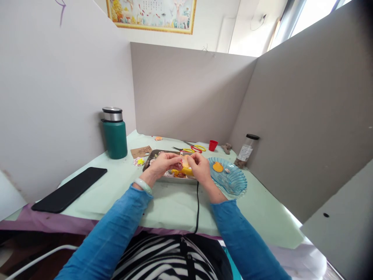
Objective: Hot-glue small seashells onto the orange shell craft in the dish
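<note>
My left hand (164, 165) and my right hand (201, 168) meet above a metal tray (171, 180). Both are closed in a pinch. Between them is a small flat peach-orange piece (185, 160), gripped by my right fingers. A tiny reddish-white bit shows at my left fingertips, too small to name. Beneath the hands the tray holds several small colourful trinkets, and a yellow object (182, 171) lies there, partly covered by my fingers. To the right of my right hand, a blue glass plate (237, 182) carries an orange piece (218, 167) and a small speckled bit.
Scissors (199, 148) lie behind the tray, near a red cup (213, 146). A green bottle (115, 136) and a black phone-like slab (71, 189) are at left. A jar (246, 151) leans at right. A black cord (197, 210) runs off the front edge. Grey partitions surround the table.
</note>
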`<state>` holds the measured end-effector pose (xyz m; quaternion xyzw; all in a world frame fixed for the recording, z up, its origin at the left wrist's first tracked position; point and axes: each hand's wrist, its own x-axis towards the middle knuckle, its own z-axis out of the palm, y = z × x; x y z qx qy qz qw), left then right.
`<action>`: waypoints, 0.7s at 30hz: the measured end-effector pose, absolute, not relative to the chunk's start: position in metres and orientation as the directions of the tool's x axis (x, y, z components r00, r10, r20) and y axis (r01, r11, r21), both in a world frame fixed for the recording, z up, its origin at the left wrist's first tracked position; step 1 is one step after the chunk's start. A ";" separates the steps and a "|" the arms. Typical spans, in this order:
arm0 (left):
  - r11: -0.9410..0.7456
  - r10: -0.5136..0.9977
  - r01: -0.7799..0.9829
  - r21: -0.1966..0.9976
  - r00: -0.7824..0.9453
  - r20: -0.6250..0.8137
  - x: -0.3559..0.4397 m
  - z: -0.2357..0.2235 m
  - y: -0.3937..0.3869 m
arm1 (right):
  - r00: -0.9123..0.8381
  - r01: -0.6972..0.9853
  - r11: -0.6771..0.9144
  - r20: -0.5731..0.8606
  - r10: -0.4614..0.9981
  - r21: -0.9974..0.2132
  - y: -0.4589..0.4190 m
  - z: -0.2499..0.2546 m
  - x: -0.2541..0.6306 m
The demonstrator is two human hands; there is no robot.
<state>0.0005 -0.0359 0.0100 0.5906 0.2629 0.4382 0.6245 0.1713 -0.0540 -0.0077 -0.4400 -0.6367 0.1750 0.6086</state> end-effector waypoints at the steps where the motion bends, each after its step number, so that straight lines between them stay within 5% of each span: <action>1: -0.087 0.850 -0.248 0.965 0.486 0.202 0.001 0.010 -0.037 | 0.125 0.310 0.542 0.598 0.792 -0.781 -0.054 -0.007 0.171; 10: -0.113 0.849 -0.291 0.950 0.468 0.244 0.002 0.012 -0.039 | 0.068 0.120 0.462 0.471 0.879 -0.879 -0.054 -0.004 0.173; 21: -0.191 0.899 -0.207 0.959 0.356 0.256 0.004 0.013 -0.040 | 0.179 0.133 0.525 0.541 0.822 -0.841 -0.048 -0.008 0.172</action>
